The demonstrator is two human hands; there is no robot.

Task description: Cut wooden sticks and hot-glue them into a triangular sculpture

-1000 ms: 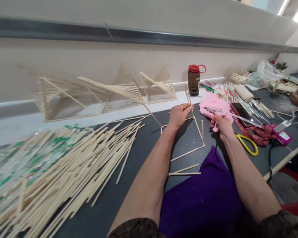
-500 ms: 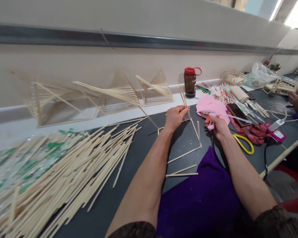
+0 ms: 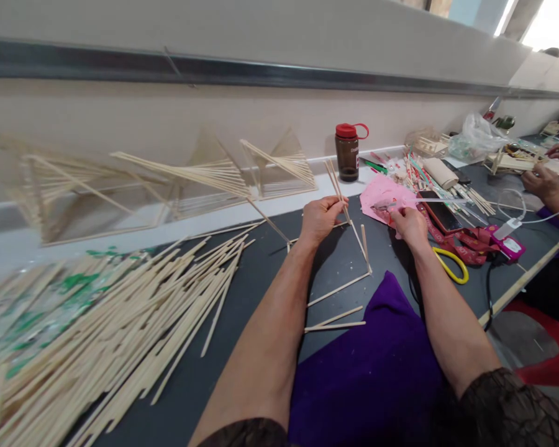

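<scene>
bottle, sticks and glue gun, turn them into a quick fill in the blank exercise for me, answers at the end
The lid of the bottle is coloured ____.
The thin sticks are pinched in the person's ____ hand.
The sheet beneath the glue gun, which the right hand holds, is coloured ____.

Missing words: red; left; pink.

A dark bottle [image 3: 347,155] with a red lid is standing upright near the wall [image 3: 214,112]. More to the right there is a clear plastic bag [image 3: 477,135]. A phone [image 3: 441,214] lies beside a red printed strap [image 3: 463,243], and a purple box [image 3: 512,248] is near
</scene>
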